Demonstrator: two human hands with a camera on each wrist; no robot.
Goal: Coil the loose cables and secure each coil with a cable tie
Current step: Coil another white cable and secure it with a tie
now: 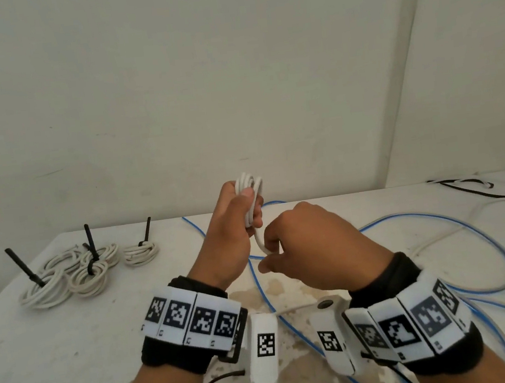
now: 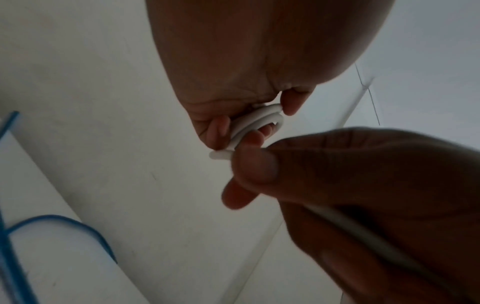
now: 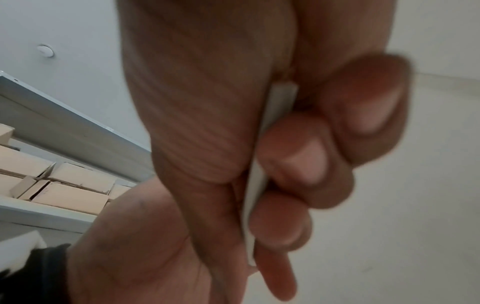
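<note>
Both hands' grip hiding white cable [image 1: 248, 188]

Bare storeroom or workshop, stained white table [image 1: 72, 337], shelf of cardboard boxes [image 3: 70, 193]

A white cable [image 1: 249, 188] is looped in the left hand [image 1: 233, 225], its strand running white into the right hand [image 1: 311, 247]. Both wrists wear black bands [image 1: 377, 278] carrying white blocks printed with black square-code patterns [image 1: 193, 319]. Beneath the hands, the tabletop [image 1: 72, 337] is off-white with brownish blotches. A blue cable [image 1: 437, 223] lies to the right of the hands. Left of them sit cream-white coils [image 1: 140, 253] bound with black ties [image 1: 90, 241].
</note>
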